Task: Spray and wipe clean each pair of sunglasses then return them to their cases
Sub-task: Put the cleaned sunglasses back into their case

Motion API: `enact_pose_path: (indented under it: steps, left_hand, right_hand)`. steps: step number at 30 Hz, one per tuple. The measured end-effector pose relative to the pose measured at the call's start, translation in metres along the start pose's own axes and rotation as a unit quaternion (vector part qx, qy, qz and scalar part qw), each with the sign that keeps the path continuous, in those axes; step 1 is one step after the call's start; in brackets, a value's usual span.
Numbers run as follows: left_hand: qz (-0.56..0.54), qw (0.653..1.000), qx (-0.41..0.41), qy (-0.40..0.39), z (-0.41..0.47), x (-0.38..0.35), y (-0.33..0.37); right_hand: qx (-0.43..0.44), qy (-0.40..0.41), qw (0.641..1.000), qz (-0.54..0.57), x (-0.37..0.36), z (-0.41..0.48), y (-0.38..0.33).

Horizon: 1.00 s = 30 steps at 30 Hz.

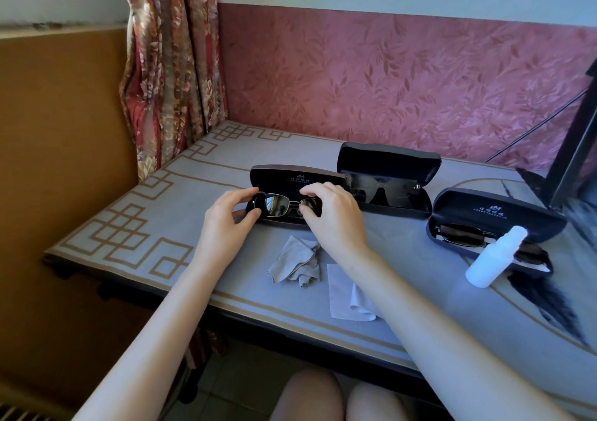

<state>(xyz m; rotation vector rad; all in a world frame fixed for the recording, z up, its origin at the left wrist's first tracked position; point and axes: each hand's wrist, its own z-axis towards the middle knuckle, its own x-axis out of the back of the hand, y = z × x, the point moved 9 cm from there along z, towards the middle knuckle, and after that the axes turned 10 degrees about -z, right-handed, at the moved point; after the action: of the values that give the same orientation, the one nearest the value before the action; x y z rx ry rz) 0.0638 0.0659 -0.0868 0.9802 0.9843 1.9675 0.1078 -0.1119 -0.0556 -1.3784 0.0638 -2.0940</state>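
Presently both hands at the leftmost open case [292, 181], left hand [231, 209] and right hand [332, 209] fingers pinching the ends of the metal-framed sunglasses [284, 205] over its tray, two other open cases to the right each holding a pair, spray bottle [494, 257] leaning by the rightmost case, two grey cloths [297, 260] on the desk [129, 223] near the wrists

Both bare forearms extend forward. Left hand [229, 209] and right hand [332, 210] are raised side by side, fingers [311, 191] curled in a pinch, thumbs underneath.
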Motion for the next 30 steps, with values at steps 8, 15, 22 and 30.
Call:
enact_pose_path:
  steps: [8,15,22,30]
  left_hand:
    - [-0.024,0.999,0.006,0.028,-0.007,0.01,0.007]
    - [-0.085,0.995,-0.05,-0.017,-0.027,-0.02,0.06]
    - [-0.106,0.976,-0.085,-0.172,-0.049,-0.108,0.124]
    - [-0.036,0.951,-0.106,-0.287,-0.047,-0.204,0.153]
  right_hand:
    - [-0.044,0.024,0.993,0.107,0.037,-0.023,0.03]
    - [-0.074,-0.003,0.985,0.154,0.072,-0.044,0.057]
    - [-0.078,0.097,0.982,0.139,0.146,-0.081,0.084]
    - [-0.161,0.244,0.946,0.139,0.208,-0.137,0.156]
